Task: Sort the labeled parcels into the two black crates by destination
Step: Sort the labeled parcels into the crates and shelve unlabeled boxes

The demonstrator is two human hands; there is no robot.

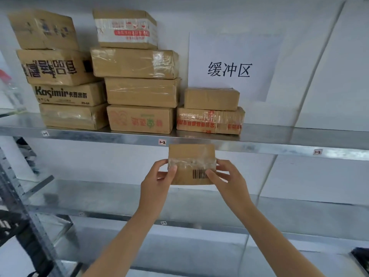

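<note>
Fingers (173,169) of the left hand (157,176) are curled round the left end of the parcel (191,153), thumb laid on the front face; right hand (227,177) mirrored on the right end, thumb tip just beside the barcode (199,174); parcel is pinched between both hands, held in the air, long side level, front face turned to the camera.

Clear tape band (191,162) runs across the face between the two thumbs; glossy, judged slippery; bare cardboard above or below it is judged the better purchase.

Box judged light: small, carried by fingertips alone; cardboard likely stiff at edges and corners, softer mid-panel; hold is best taken at the ends, not squeezed on the broad face. Barcode is best left uncovered for reading; no destination text is legible.

Just above the fingers: shelf edge (259,148) with tag "1-2" (162,142); beyond and higher, stacked cartons (139,90) and a paper sign (229,68).

Crates cannot be identified for certain; a dark rim (359,258) far below-right of the right hand may be one.
</note>
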